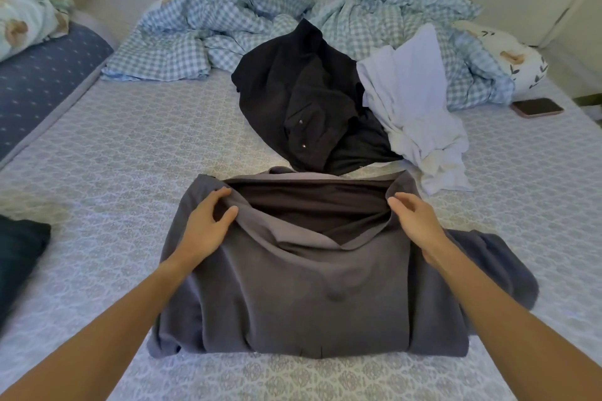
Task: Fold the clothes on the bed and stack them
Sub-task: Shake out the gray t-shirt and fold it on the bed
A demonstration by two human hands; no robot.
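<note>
— Where is the garment being folded?
— The dark grey soft cloth garment [293, 286] lies at lower centre of the frame on the patterned grey bedsheet [130, 140].
— And the hands?
— The left hand [208, 221] pinches its upper left corner between thumb and fingers; the right hand [412, 221] grips the upper right corner.
— Other clothes?
— A crumpled black shirt [303, 101] and pale lilac garment [413, 107] above centre, touching.

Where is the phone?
In the head view, the phone lies flat on the bed at the far right edge, just below the checked blanket and right of the white shirt.
</note>
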